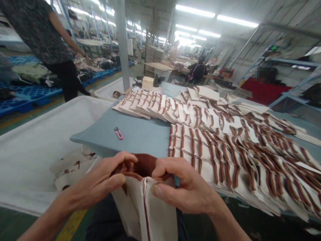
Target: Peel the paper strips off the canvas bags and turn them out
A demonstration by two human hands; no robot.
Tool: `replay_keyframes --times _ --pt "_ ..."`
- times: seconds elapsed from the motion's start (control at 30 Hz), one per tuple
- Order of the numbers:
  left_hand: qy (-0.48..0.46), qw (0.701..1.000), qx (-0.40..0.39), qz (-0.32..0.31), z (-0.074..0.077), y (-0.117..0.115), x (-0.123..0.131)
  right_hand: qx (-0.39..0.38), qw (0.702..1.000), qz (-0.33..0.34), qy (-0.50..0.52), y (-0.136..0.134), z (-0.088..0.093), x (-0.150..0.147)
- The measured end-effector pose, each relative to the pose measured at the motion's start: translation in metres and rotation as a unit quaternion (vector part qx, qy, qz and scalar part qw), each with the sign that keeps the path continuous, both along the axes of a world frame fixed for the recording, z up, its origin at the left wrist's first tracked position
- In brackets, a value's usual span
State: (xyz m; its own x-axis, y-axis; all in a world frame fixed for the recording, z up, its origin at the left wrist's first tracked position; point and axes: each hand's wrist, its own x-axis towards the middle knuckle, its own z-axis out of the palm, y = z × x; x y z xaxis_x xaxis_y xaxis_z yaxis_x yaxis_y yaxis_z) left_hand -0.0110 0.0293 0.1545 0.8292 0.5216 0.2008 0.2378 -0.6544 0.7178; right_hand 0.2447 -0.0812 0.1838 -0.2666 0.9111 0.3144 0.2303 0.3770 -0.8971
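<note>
Fabric bag (163,214), one only, is pinched by left grip (100,177) and right grip (189,189), one snipper (118,134) beyond.

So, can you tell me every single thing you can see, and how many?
Fabric piece: one, cream and brown, in both hands
Snips: one, pink handle, on the table
Table: one, blue-grey, ahead
Stacked pieces: too many to count, cream and brown, on the table
Paper slips: several, white, on the stacks
Big bin: one, white, left, with pieces inside
Pillar: one, grey, behind the table
Pallets: several, blue, far left
Standing person: one, grey top, left
Red cloth: one, right
Lights: many, white, ceiling
Left hand: one, bare, on the fabric's rim
Right hand: one, bare, same rim
</note>
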Motion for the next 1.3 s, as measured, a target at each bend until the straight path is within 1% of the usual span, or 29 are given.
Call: replay_keyframes --times 0.1,0.2,0.27,0.37,0.5,0.57,0.67,0.8,0.97,1.13,1.3 --pt "-0.072 0.992 -0.076 -0.069 0.005 -0.007 0.020 -0.017 1.000 0.014 0.009 0.004 -0.001 -0.004" --pt "-0.127 0.982 -0.105 -0.096 0.012 -0.015 0.032 -0.031 0.999 0.012 0.016 0.006 -0.007 -0.004" --pt "-0.119 0.982 -0.112 -0.093 0.012 -0.017 0.034 -0.046 0.999 0.004 0.023 0.006 -0.012 -0.002" --pt "-0.096 0.983 -0.125 -0.097 0.006 -0.015 0.034 -0.062 0.997 -0.011 0.033 0.005 -0.019 0.001" --pt "-0.090 0.976 -0.164 -0.114 0.000 -0.011 0.036 -0.134 0.991 -0.011 0.025 0.004 -0.029 0.003" --pt "-0.082 0.975 -0.174 -0.113 0.002 -0.011 0.038 -0.152 0.988 -0.004 0.033 0.005 -0.033 0.003" --pt "-0.071 0.979 -0.162 -0.102 0.005 -0.012 0.039 -0.145 0.989 0.005 0.039 0.005 -0.037 0.004" --pt "-0.055 0.986 -0.123 -0.094 0.009 -0.017 0.038 -0.132 0.991 0.010 0.030 0.004 -0.035 0.004" --pt "-0.039 0.985 -0.138 -0.095 0.010 -0.022 0.039 -0.101 0.995 0.009 0.007 0.000 -0.032 0.003" --pt "-0.027 0.988 -0.138 -0.068 0.007 -0.026 0.041 -0.131 0.989 0.038 0.062 0.001 -0.040 0.006" --pt "-0.034 0.985 -0.161 -0.059 0.007 -0.028 0.046 -0.190 0.976 0.057 0.094 -0.001 -0.045 0.010"
